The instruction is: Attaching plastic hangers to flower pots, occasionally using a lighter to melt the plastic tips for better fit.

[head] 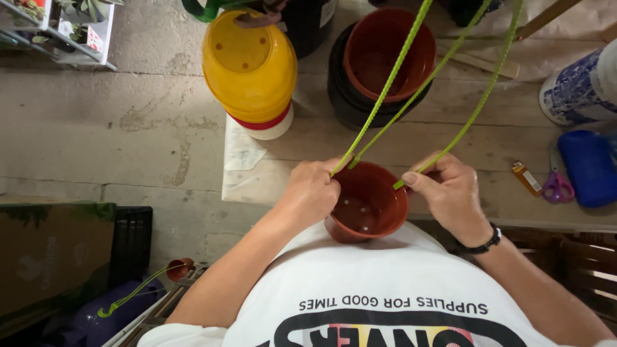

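A small terracotta-coloured plastic pot rests against my white shirt at the near edge of a wooden table. Three green plastic hanger straps rise from its rim toward the top of the view. My left hand grips the pot's left rim, pinching two of the straps there. My right hand pinches the end of the third strap at the right rim. A black band circles my right wrist.
On the table: an upturned stack of yellow, red and white pots, a brown pot inside black pots, a blue patterned container, a blue case, purple scissors, a lighter. Black crate sits on the floor.
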